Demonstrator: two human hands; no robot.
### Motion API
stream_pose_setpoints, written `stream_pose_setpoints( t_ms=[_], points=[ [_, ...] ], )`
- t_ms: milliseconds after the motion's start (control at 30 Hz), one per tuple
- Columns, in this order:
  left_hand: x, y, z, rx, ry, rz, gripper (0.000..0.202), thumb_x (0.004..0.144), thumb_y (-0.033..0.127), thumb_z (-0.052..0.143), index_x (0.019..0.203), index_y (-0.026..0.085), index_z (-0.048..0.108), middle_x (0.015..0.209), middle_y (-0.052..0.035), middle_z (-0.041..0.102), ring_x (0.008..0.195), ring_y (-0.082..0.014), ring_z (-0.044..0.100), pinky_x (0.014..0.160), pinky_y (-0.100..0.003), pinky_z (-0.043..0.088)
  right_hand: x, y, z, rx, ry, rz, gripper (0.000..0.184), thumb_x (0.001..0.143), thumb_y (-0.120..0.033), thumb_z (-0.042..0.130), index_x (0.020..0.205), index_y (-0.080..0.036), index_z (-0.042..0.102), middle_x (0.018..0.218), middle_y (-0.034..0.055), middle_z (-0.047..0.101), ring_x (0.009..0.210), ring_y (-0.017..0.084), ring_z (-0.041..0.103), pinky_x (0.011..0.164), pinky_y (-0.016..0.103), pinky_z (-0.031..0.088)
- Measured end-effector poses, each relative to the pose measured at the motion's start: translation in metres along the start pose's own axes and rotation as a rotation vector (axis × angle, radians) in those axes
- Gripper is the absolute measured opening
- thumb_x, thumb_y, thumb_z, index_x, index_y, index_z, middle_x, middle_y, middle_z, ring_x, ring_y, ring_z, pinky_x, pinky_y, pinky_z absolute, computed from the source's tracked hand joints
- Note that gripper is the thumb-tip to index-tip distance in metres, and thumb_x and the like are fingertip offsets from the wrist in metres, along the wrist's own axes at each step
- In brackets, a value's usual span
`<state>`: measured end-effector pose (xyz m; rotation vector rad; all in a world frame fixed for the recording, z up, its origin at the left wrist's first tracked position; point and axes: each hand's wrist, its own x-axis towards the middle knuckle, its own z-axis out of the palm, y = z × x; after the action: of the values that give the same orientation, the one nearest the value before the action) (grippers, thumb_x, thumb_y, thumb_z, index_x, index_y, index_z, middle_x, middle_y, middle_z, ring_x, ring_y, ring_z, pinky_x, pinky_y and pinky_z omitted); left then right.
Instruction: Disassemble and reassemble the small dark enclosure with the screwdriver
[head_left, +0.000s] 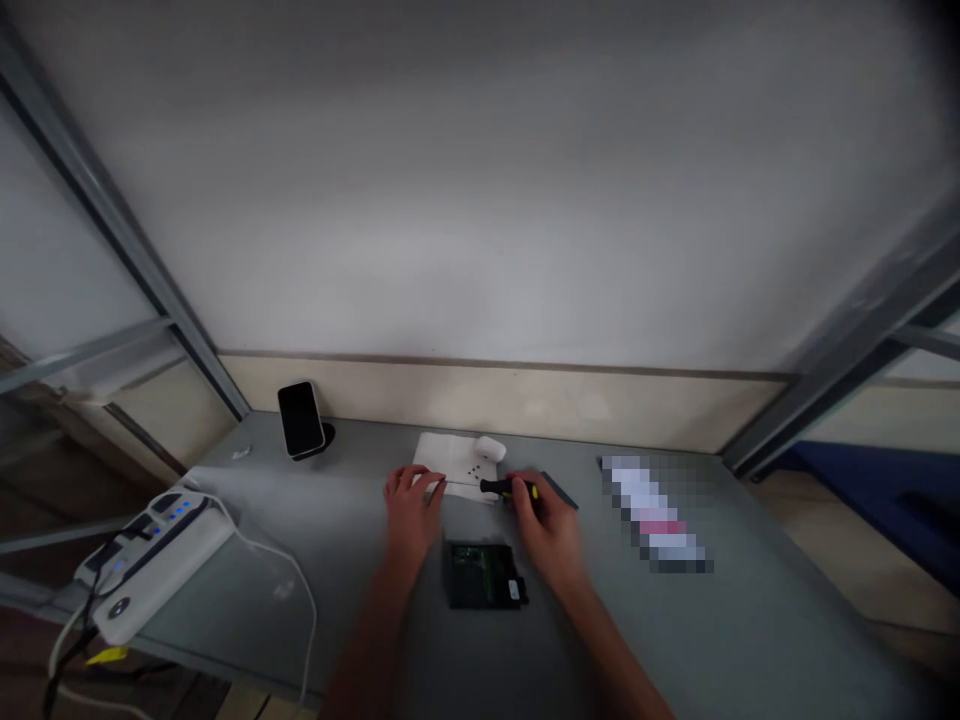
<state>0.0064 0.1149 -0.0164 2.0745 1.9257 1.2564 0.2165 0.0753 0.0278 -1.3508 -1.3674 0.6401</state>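
Note:
My right hand (pixel 551 530) grips a screwdriver (pixel 495 487) by its black and yellow handle, with the thin shaft pointing left. At the shaft's tip, the thumb and fingers of my left hand (pixel 411 508) are pinched together; whatever they hold is too small to make out. Under the shaft lies a white paper (pixel 442 452) with several small dark screws (pixel 474 472) on it. A white rounded object (pixel 490 449) rests at the paper's right edge. Nearer to me, between my forearms, a dark flat device with a green circuit board (pixel 481 575) lies on the table.
A phone-like screen (pixel 300 420) stands at the back left. A white power strip (pixel 161 570) with blue lights and cables sits at the table's left edge. A dark flat piece (pixel 561 490) lies partly behind my right hand. A pixelated item (pixel 652 515) is farther right.

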Motion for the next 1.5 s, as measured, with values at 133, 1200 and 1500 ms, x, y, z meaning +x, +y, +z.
stream_pose_setpoints(
  t_ms=[133, 1200, 1500],
  points=[
    [-0.001, 0.001, -0.0014, 0.016, -0.01, 0.001, 0.013, 0.092, 0.022, 0.073, 0.097, 0.03, 0.083, 0.11, -0.0065, 0.075, 0.114, -0.0308, 0.058, 0.103, -0.049, 0.046, -0.0003, -0.0009, -0.0006, -0.031, 0.014, -0.015, 0.048, 0.102, -0.061, 0.05, 0.105, -0.021, 0.075, 0.085, 0.0076, 0.077, 0.072, 0.025, 0.07, 0.069, 0.034, 0.053],
    [-0.0028, -0.0012, -0.0005, 0.008, -0.003, 0.066, 0.016, 0.095, 0.018, 0.071, 0.1, 0.029, 0.082, 0.109, -0.0067, 0.074, 0.111, -0.0295, 0.059, 0.101, -0.047, 0.049, 0.0009, 0.002, -0.0016, -0.011, 0.02, -0.049, 0.042, 0.102, -0.057, 0.053, 0.107, -0.021, 0.074, 0.092, 0.0074, 0.078, 0.078, 0.024, 0.071, 0.073, 0.033, 0.055],
    [-0.0032, 0.0004, -0.0012, -0.083, -0.034, 0.203, 0.015, 0.097, 0.018, 0.068, 0.101, 0.026, 0.08, 0.107, -0.0066, 0.07, 0.108, -0.0274, 0.058, 0.099, -0.045, 0.052, 0.0013, 0.009, 0.0011, 0.06, 0.123, -0.082, 0.044, 0.099, -0.052, 0.06, 0.13, -0.021, 0.063, 0.078, 0.0011, 0.067, 0.066, 0.02, 0.062, 0.065, 0.032, 0.052]
  ],
)
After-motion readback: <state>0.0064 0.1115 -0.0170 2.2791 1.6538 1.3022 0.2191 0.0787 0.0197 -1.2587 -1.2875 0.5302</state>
